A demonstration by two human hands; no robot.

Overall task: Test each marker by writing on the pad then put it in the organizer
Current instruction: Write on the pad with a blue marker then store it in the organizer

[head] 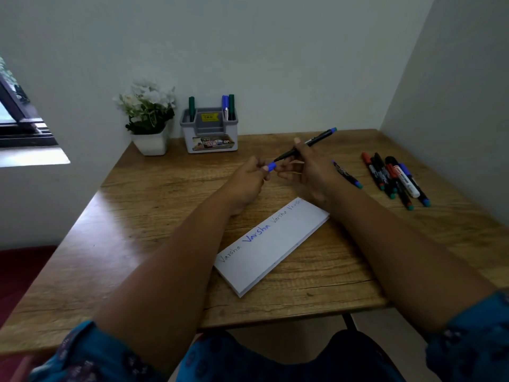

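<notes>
Head view: right hand (311, 166) holds blue marker (305, 146), left hand (248, 179) pinches its cap (271, 166). Organizer (209, 130) has three; seven or so loose markers (394, 175) left on tabletop (165, 188), pad (272, 244) written on.

bare forearms emerge from teal sleeves (82, 351) patterned with small dark motifs.

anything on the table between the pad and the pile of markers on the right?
Head view: one loose blue-ended marker lies between the pad and the marker pile, partly behind the right hand. Otherwise bare wood.
</notes>
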